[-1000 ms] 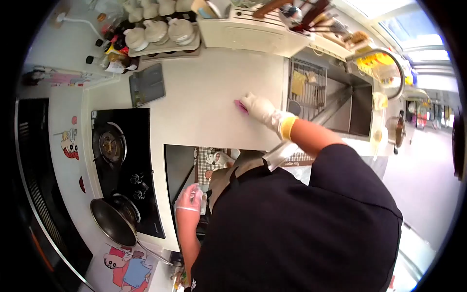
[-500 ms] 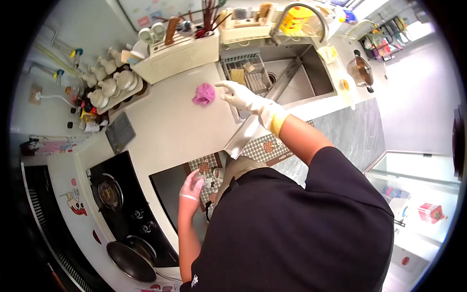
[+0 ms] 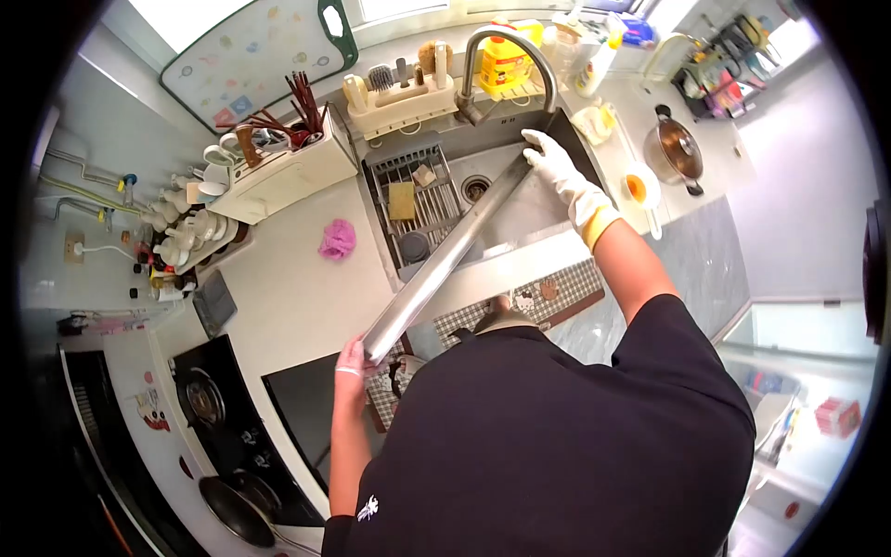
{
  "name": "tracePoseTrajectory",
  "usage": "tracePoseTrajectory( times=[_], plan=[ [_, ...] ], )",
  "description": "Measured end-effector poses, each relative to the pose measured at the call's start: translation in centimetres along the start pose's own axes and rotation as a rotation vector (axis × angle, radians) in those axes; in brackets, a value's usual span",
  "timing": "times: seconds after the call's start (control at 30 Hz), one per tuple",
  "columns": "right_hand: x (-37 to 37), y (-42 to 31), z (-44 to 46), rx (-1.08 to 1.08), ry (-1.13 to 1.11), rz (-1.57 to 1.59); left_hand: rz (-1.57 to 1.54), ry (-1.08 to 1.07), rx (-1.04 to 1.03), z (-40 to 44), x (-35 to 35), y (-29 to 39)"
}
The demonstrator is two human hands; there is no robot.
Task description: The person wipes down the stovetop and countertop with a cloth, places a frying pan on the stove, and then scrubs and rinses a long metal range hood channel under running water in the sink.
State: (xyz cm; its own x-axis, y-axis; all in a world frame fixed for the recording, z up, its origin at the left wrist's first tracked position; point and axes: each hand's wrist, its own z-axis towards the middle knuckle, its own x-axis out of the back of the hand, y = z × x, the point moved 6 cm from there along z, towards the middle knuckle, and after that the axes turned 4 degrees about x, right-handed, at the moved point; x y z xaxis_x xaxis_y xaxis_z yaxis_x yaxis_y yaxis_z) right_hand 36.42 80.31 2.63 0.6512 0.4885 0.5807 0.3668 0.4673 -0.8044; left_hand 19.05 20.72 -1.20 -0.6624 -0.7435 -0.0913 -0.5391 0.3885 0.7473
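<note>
A long metal strip (image 3: 445, 255) lies slantwise across the sink (image 3: 520, 218), its near end jutting out past the counter edge. My left hand (image 3: 354, 360), in a clear glove, grips that near end. At the far end, inside the sink, my right hand (image 3: 554, 167) wears a white glove with a yellow cuff; its fingers touch the strip's tip, and the fingertips extend beyond it. The faucet (image 3: 510, 46) arches above the far end. A pink cloth (image 3: 338, 239) sits crumpled on the counter left of the sink.
A drying rack (image 3: 422, 200) with a yellow sponge (image 3: 402, 200) is in the sink's left side. A lidded pot (image 3: 675, 150) and a white ladle-like item (image 3: 642, 189) are to the right. The stove (image 3: 232, 427) and a pan (image 3: 237, 512) are at lower left.
My right hand let go of the pink cloth on the counter and moved right to the strip's far end. My left hand closed on the near end. The view shifted towards the sink.
</note>
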Motion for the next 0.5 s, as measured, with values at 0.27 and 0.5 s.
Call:
tracePoseTrajectory(
  times=[0.27, 0.5],
  plan=[
    [-1.6, -0.1, 13.5, 0.265, -0.310, -0.099, -0.127, 0.258, -0.197, -5.0, -5.9, 7.8],
    [-5.0, 3.3, 14.4, 0.271, -0.482, 0.025, -0.095, 0.361, -0.200, -7.2, -8.5, 11.4]
  ],
)
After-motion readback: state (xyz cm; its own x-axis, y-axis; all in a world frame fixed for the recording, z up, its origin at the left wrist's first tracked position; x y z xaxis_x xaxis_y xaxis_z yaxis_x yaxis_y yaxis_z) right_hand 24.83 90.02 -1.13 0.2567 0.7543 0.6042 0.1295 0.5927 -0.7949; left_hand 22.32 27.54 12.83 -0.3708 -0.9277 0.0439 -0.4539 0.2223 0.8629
